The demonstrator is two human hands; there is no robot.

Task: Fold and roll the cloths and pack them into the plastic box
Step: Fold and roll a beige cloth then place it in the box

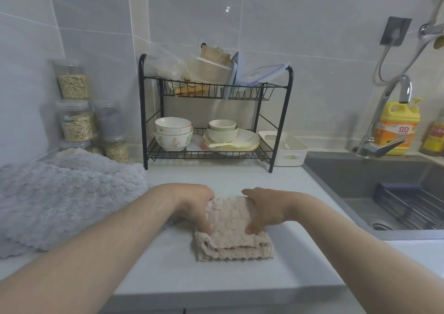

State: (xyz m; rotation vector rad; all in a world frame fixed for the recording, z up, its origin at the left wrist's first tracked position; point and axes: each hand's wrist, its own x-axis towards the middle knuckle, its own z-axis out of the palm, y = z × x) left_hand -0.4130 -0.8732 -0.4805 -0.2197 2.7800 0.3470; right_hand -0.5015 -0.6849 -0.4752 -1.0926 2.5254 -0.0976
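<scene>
Beige cloth [230, 220] gripped, grey towels [60, 198] left — black rack [143, 112], white box [286, 149] behind

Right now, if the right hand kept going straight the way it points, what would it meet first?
The beige cloth that the right hand grips. Its line runs leftward along the roll, so next probably comes the left hand at the other end. Depth is unclear from one view.

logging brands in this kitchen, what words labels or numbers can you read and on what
"立白": yellow detergent bottle, on its orange label
small print under it: too blurred to read
label on the bottle at the right edge: blurred, unreadable
label on the middle plastic jar: unreadable
beige cloth, white plastic box: no text seen
</scene>
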